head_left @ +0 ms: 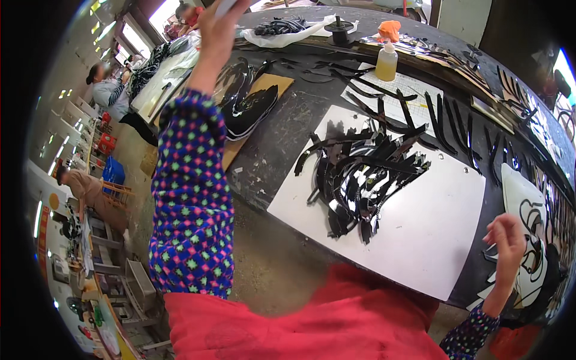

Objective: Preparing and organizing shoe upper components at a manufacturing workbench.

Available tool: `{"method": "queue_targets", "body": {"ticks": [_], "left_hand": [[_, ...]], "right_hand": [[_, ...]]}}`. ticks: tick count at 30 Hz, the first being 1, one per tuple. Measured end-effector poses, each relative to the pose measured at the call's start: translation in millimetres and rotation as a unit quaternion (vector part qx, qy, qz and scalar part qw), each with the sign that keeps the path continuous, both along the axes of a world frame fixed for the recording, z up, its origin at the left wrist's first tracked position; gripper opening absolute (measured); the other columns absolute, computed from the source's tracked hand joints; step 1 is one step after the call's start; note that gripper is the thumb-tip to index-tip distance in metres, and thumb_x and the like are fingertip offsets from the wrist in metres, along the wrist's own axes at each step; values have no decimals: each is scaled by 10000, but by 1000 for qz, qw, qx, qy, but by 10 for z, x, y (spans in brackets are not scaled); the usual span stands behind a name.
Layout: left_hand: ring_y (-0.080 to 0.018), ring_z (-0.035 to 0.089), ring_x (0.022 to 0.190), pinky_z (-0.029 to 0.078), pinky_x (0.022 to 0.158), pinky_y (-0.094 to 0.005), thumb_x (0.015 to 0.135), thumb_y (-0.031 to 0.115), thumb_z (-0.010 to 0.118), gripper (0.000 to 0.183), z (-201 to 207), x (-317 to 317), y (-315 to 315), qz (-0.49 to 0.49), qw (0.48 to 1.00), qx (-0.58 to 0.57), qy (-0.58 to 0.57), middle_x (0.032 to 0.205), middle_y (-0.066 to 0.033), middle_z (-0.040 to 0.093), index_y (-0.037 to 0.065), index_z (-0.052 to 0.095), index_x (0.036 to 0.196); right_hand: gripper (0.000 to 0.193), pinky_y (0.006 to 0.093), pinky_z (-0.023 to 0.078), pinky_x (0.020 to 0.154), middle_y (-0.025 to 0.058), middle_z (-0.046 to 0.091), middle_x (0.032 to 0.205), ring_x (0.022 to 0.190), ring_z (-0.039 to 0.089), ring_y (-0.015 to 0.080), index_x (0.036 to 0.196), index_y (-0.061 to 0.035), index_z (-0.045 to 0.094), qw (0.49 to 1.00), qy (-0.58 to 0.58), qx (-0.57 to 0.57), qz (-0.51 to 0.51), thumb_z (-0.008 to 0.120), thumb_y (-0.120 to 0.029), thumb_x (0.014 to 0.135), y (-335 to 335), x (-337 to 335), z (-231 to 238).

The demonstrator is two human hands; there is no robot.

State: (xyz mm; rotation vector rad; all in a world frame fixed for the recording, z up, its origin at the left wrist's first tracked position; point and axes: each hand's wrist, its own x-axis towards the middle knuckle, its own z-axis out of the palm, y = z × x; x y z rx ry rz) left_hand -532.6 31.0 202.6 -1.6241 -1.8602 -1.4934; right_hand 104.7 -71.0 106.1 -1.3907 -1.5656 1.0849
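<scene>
My left hand is raised at the top edge, its fingers closed around a pale flat object that the frame cuts off. Low on the right, my right hand hovers with loosely bent fingers and nothing visible in them. It is nearest to a white sheet bearing black curved pieces. Between my arms lies a white board on the dark worktable. Heaped on the board is a tangled pile of glossy black strips, their ends notched or jagged.
A bottle of yellowish liquid stands behind the board, beside a gridded sheet. More black strips line the right side. Brown cardboard lies under black pieces near my left sleeve. Other people are at the far left.
</scene>
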Motion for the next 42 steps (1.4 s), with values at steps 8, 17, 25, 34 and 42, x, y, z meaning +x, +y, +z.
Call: {"method": "queue_targets", "body": {"ticks": [8,17,25,34,42], "left_hand": [[-190,571,1290,456,1078,-368,1026,117,498,326,-1988,-1231,-1347,-70,879,-351,-316,1407,-57,612,73,728,1253],[-259,503,1376,379,1144,-349,897,97,587,411,-1666,-1159,-1345,-68,880,-469,23,1476,-79,568,105,717,1287],[-348,325,1494,326,1160,-525,940,504,629,808,-1981,-525,-1032,70,781,-568,249,1623,-100,364,353,215,1617],[-335,633,1182,529,920,-463,974,51,453,518,-1803,-903,-1218,105,798,-453,384,1407,-109,602,201,500,1468],[-481,559,1258,514,978,-538,1002,128,470,593,-2461,-808,-1444,190,756,-438,448,1509,-191,486,163,319,1573]], "right_hand": [[72,249,528,698,60,651,835,733,627,116,1036,36,612,987,-35,-152,48,585,-21,1001,-264,127,-315],[63,265,515,693,84,668,841,741,658,141,991,46,622,978,-146,-93,115,614,-4,955,-120,-43,-349],[65,272,519,708,79,677,827,742,673,149,974,48,622,966,-179,-88,164,611,-12,951,-132,-166,-364],[57,269,519,713,81,679,822,754,674,148,976,47,624,965,-200,-86,146,609,6,939,-213,52,-322],[57,279,506,685,87,672,817,725,653,156,976,41,635,970,-186,-59,145,623,14,927,-301,135,-326]]}}
